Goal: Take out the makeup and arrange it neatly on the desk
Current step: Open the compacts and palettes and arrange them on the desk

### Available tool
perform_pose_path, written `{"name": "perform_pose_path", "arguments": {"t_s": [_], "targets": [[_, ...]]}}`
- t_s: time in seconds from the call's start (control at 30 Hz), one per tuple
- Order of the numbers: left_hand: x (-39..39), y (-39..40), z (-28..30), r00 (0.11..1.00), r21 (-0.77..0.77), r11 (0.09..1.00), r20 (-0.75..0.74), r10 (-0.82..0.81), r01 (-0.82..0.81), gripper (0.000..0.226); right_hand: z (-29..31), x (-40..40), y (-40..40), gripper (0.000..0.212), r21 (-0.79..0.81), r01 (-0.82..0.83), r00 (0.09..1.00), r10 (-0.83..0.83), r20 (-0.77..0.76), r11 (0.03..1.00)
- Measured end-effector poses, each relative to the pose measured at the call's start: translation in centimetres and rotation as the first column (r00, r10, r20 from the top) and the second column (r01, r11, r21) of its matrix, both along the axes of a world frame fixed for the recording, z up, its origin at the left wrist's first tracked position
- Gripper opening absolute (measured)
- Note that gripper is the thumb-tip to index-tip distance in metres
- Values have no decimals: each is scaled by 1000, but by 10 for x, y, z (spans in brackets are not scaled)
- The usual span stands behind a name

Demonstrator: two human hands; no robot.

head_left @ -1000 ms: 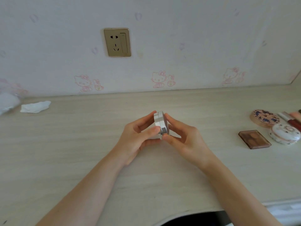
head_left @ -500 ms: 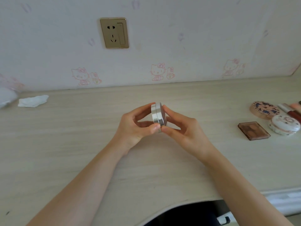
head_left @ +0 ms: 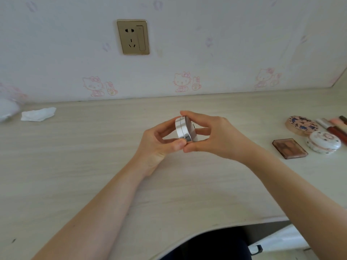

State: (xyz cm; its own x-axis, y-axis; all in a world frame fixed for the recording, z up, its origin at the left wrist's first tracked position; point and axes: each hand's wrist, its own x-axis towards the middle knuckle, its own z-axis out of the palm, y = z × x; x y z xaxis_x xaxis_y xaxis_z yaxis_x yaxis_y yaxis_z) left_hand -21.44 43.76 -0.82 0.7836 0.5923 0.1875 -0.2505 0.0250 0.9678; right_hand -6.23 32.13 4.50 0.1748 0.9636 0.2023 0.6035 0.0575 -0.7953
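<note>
A round silver-and-white compact (head_left: 185,131) stands on edge above the middle of the pale wooden desk (head_left: 93,166). My left hand (head_left: 159,145) pinches it from the left, thumb at its lower rim. My right hand (head_left: 212,136) grips it from the right, forefinger over the top and thumb underneath. At the right edge of the desk lie a brown rectangular palette (head_left: 289,148), a round patterned compact (head_left: 302,125), a white floral round case (head_left: 323,142) and several tube-shaped cosmetics (head_left: 336,126).
A crumpled white tissue (head_left: 38,114) lies at the back left, beside a blurred pale object (head_left: 7,109) at the frame edge. A wall socket (head_left: 133,36) sits above the desk. The desk's front edge curves around a dark seat area (head_left: 206,244).
The compact sits a little to the right and has turned, showing more of its face. My right forefinger now reaches over its top. The head camera tilted slightly.
</note>
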Motion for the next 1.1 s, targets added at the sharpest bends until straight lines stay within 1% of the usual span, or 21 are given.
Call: {"name": "perform_pose_path", "arguments": {"t_s": [0.23, 0.4, 0.53, 0.6, 0.67, 0.73, 0.8, 0.9, 0.97, 1.1], "targets": [[-1, 0, 1, 999, -58, 998, 35, -1, 3, 72, 10, 5, 7, 76, -40, -64, 997, 65, 39, 997], [-1, 1, 1, 998, -93, 996, 63, 4, 2, 75, 17, 4, 10, 75, -68, -73, 995, 77, 68, 995], [0, 0, 1, 997, -150, 989, 80, 2, 10, 65, 18, 1, 10, 76, -93, -61, 990, 72, 119, 994], [0, -1, 1, 996, -178, 984, 87, -13, 29, 59, 17, -1, 9, 79, -101, -31, 981, 50, 186, 994], [1, -1, 1, 996, -183, 983, 83, -21, 36, 58, 15, -3, 8, 83, -106, 2, 967, 25, 254, 994], [1, -1, 1, 997, -172, 984, 77, -27, 40, 59, 13, -4, 8, 86, -107, 19, 962, 11, 272, 994], [1, -1, 0, 996, -153, 986, 75, -55, 66, 60, 14, -2, 7, 89, -124, 12, 965, 21, 263, 992], [1, -2, -1, 996, -78, 993, 27, -91, 92, 66, 18, 6, 4, 91, -195, -68, 987, 94, 129, 978], [2, -3, -2, 997, -21, 996, -9, -83, 83, 66, 20, 9, 2, 91, -223, -102, 988, 124, 88, 969], [2, -3, 0, 999, 55, 998, -40, -18, 20, 71, 16, 8, 2, 85, -182, -64, 995, 76, 62, 981]]}}
